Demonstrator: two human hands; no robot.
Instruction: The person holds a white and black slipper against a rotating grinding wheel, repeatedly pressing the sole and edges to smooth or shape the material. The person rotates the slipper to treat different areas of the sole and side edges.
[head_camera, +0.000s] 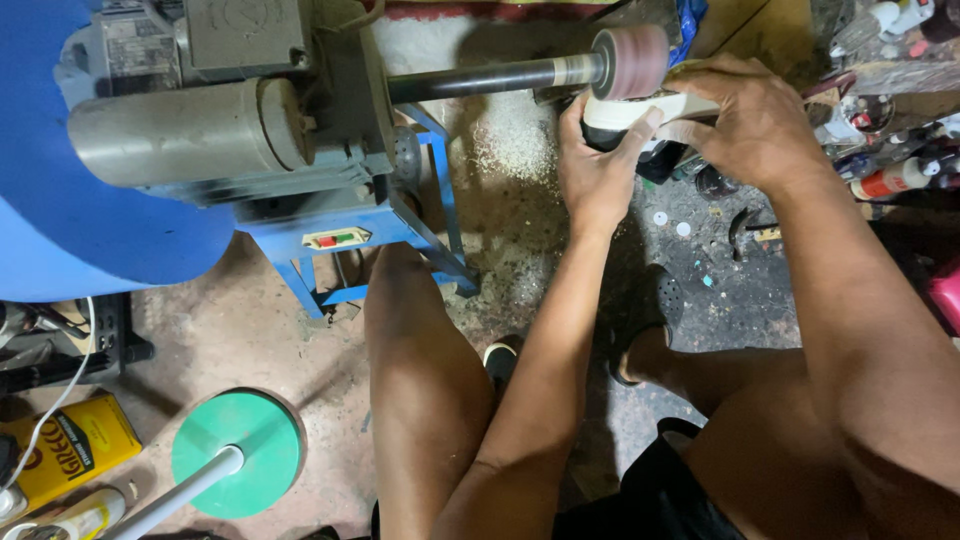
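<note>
At the bottom of my view, nearest the camera, I see the person's bare knees and dark shorts, both forearms reaching forward over a stained concrete floor (250, 330). To the low left a green round base (237, 452) with a white pole stands on that floor, and a yellow tin (65, 448) lies beside a white cable.

Farther out, the left hand (597, 165) is clamped from below on a white and black workpiece (640, 112), thumb pressed up against its pale side. The right hand (748, 120) is closed over the same workpiece from above and from the right, fingers curled across its top. The piece sits between the two hands, directly under and touching, as far as I can judge, a pinkish sanding drum (630, 60).

The drum is mounted on the end of a dark horizontal shaft (480, 78) running left to a grey motor (190, 125). The motor rests on a blue metal stand (370, 240) carrying a small switch with green and red buttons. Pale dust (510, 140) lies heaped on the floor beneath the shaft.

At the far right, bottles and cans (890, 180) are crowded together; I cannot make out details.
</note>
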